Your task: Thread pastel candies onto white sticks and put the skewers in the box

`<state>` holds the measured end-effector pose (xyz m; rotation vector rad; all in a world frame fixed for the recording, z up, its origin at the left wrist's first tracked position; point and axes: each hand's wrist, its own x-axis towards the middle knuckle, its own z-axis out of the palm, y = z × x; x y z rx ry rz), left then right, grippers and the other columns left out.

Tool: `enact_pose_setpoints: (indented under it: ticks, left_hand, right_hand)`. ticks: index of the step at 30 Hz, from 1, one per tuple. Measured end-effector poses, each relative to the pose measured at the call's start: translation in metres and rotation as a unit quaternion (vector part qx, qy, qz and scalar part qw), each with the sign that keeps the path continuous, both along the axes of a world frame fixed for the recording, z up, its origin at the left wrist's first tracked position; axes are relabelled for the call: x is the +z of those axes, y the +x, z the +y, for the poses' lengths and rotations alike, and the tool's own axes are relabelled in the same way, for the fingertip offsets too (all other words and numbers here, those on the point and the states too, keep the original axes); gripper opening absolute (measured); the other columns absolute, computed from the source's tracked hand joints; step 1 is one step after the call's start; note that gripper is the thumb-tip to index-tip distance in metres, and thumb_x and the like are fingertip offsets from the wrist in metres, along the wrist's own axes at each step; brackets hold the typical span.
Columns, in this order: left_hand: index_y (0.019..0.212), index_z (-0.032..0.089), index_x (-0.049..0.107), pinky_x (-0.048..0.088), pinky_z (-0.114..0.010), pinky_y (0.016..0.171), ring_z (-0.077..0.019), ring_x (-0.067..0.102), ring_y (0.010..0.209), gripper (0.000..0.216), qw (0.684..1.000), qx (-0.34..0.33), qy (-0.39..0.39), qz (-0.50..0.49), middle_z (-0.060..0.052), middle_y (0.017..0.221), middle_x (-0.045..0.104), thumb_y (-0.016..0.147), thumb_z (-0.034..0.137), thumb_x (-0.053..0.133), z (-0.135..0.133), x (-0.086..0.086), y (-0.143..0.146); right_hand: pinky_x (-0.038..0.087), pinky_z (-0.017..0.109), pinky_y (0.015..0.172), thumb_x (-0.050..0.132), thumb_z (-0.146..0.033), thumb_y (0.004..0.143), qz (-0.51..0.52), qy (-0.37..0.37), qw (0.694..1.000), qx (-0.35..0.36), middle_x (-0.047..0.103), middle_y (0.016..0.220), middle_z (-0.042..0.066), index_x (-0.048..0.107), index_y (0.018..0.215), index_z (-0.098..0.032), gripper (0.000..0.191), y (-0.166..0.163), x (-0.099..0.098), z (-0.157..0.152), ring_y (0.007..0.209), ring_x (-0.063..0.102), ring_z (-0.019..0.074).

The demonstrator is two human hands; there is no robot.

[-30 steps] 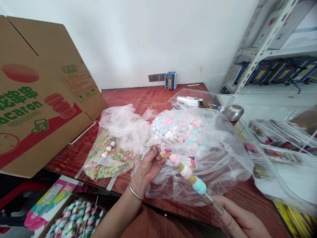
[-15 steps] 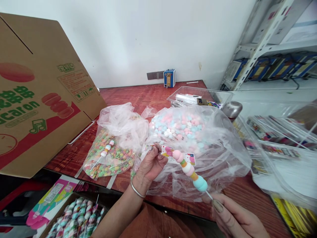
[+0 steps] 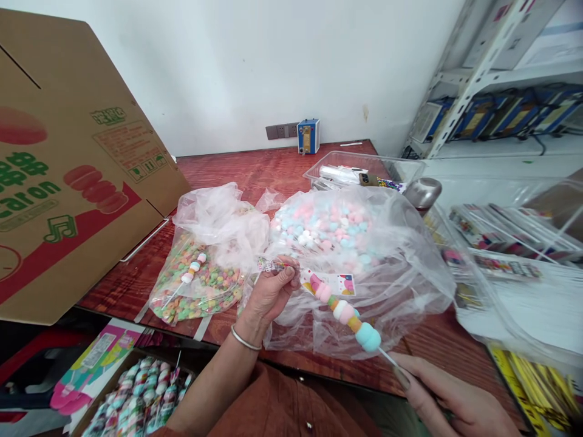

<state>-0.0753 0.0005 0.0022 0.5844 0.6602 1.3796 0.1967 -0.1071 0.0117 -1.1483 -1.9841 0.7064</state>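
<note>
My right hand (image 3: 455, 394) pinches the white stick of a marshmallow skewer (image 3: 345, 313), threaded with pink, white and blue marshmallows and orange and green rings. The skewer slants up to the left, its tip close to my left hand (image 3: 276, 290). Thumb and fingers of my left hand are closed on a clear printed wrapper (image 3: 271, 264). A colourful printed strip (image 3: 339, 283) shows behind the skewer's upper end; whether the tip is inside the wrapper I cannot tell. Behind my hands lies a clear bag of pastel marshmallows (image 3: 325, 224).
On the left, another skewer (image 3: 194, 267) rests on a bag of coloured rings (image 3: 204, 294). A large carton (image 3: 86, 164) stands beyond. Below is a box of wrapped skewers (image 3: 136, 394). Clear bins (image 3: 510, 309) with printed packaging stand right; a tray (image 3: 364, 161) is behind.
My right hand has shifted slightly right with the skewer's stick. My left hand keeps its grip, and more of the crumpled printed wrapper shows above it. The whole view has moved a little.
</note>
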Motion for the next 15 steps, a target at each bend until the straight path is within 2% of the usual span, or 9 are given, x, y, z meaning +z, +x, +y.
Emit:
enact_pose_setpoints:
  ticks: [3,5,8,12,15]
  left_hand:
    - [0.077,0.014,0.069,0.039,-0.018,0.053,-0.0049,0.048,0.055,0.027,1.000,-0.001,-0.006,0.016,0.001,0.071,0.060,0.062,0.024,0.088,0.000,-0.001,0.003]
    - [0.077,0.014,0.070,0.043,-0.019,0.057,-0.0066,0.053,0.060,0.026,1.000,-0.002,-0.011,0.015,0.000,0.073,0.063,0.061,0.024,0.089,-0.001,-0.001,0.006]
    - [0.077,0.013,0.070,0.052,-0.024,0.076,-0.0135,0.064,0.079,0.025,1.000,-0.008,-0.020,-0.012,-0.004,0.083,0.068,0.062,0.023,0.088,-0.004,0.001,0.016]
    - [0.083,0.012,0.069,0.055,-0.038,0.092,-0.0209,0.069,0.095,0.013,0.988,0.009,-0.098,-0.116,-0.008,0.095,0.072,0.075,0.017,0.079,-0.009,0.010,0.037]
    - [0.082,0.011,0.067,0.055,-0.041,0.096,-0.0171,0.070,0.088,0.002,0.967,0.064,-0.174,-0.174,-0.007,0.087,0.070,0.085,0.011,0.067,-0.010,0.017,0.053]
  right_hand:
    - [0.058,0.014,0.068,0.061,-0.024,0.088,-0.009,0.051,0.998,-0.018,0.078,0.086,0.002,0.073,0.110,-0.027,0.025,-0.001,0.004,0.002,0.070,0.075,0.0157]
    - [0.057,0.013,0.067,0.058,-0.024,0.091,-0.001,0.038,0.999,-0.011,0.078,0.088,0.002,0.073,0.111,-0.026,0.026,-0.003,0.008,0.002,0.071,0.075,0.0154]
    - [0.057,0.014,0.069,0.055,-0.026,0.094,0.027,-0.008,1.000,-0.009,0.078,0.092,0.002,0.072,0.113,-0.026,0.026,-0.007,0.007,-0.002,0.076,0.075,0.0157]
    - [0.056,0.016,0.065,0.050,-0.029,0.097,0.044,-0.057,0.996,-0.060,0.075,0.080,0.001,0.067,0.116,-0.024,0.026,-0.018,-0.010,-0.012,0.070,0.073,0.0153]
    - [0.056,0.016,0.065,0.047,-0.027,0.099,0.014,-0.017,0.995,-0.099,0.074,0.079,0.001,0.063,0.116,-0.022,0.024,-0.028,-0.030,-0.018,0.070,0.073,0.0153]
